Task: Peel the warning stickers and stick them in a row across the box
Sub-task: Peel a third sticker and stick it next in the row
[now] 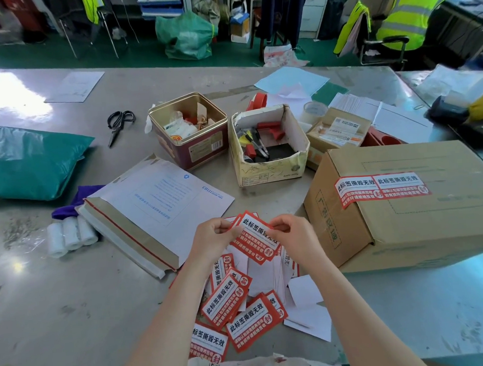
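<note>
Both hands, left hand (214, 237) and right hand (290, 233), pinch one sticker (256, 240) at centre frame. Grey bench (57, 293) cluttered; box (405, 201) right; green floor (57, 57) beyond.

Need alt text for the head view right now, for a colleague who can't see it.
Both hands, left hand and right hand, pinch a red warning sticker above a loose sticker pile on the grey table. To the right, a cardboard box already carries two stickers side by side.
</note>
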Action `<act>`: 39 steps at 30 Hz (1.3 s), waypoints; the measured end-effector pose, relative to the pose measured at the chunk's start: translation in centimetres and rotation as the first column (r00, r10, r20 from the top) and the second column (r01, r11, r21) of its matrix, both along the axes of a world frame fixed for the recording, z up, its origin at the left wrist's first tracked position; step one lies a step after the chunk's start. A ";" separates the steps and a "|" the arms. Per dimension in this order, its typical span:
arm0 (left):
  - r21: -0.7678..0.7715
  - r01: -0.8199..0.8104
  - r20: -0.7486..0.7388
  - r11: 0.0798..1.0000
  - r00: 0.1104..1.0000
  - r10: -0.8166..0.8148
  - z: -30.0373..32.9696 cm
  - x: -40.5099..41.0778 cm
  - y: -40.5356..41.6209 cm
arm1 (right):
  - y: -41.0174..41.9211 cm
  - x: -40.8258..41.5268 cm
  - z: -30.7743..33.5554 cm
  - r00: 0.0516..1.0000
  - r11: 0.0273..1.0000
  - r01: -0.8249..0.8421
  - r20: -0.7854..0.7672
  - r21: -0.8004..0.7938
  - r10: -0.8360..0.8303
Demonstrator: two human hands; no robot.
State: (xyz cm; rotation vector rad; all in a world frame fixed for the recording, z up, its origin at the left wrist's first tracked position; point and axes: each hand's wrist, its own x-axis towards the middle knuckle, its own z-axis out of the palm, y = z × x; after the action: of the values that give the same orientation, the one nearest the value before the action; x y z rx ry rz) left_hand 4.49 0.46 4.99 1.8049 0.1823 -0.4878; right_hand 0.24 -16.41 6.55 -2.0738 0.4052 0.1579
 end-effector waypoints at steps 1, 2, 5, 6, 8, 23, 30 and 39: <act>0.001 0.007 -0.013 1.000 1.000 -0.007 -0.3 0.0 0.2 | 0.0 0.1 -0.1 1.000 1.000 0.016 0.008 0.005 -0.016; 0.003 0.013 -0.032 1.000 0.999 -0.013 -0.6 -0.1 0.3 | -0.1 0.1 -0.2 0.999 0.999 0.035 0.013 0.005 -0.035; 0.060 0.008 -0.088 0.998 0.996 -0.002 -2.1 -0.2 1.0 | -0.3 0.2 -0.5 0.997 0.997 0.075 0.016 0.009 -0.075; 0.115 0.005 -0.079 0.993 0.997 0.004 -2.8 -0.3 1.2 | -0.4 0.2 -0.6 0.996 0.997 0.083 0.015 0.010 -0.083; 0.243 -0.008 -0.043 0.970 0.999 0.019 -3.9 -0.6 1.5 | -0.5 0.1 -0.7 0.997 0.997 0.082 0.004 -0.004 -0.082; 0.450 0.079 0.198 0.889 0.962 -0.186 -3.4 0.2 -0.1 | -0.7 0.0 -0.7 0.998 0.999 0.044 -0.044 -0.028 -0.045; 0.282 0.212 0.222 0.936 0.934 -0.278 -0.5 1.3 -0.6 | -0.7 0.1 -0.3 0.999 0.999 -0.024 -0.039 -0.025 0.023; 0.197 0.360 0.156 0.912 0.907 -0.392 1.9 1.0 0.2 | -0.9 0.1 0.1 0.999 0.993 -0.034 0.032 -0.111 0.038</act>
State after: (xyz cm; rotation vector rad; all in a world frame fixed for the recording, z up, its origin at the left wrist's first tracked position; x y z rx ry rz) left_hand 5.49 0.65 6.92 2.0477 -0.2765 -0.5784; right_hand 0.32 -17.33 6.62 -2.1909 0.3632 0.1235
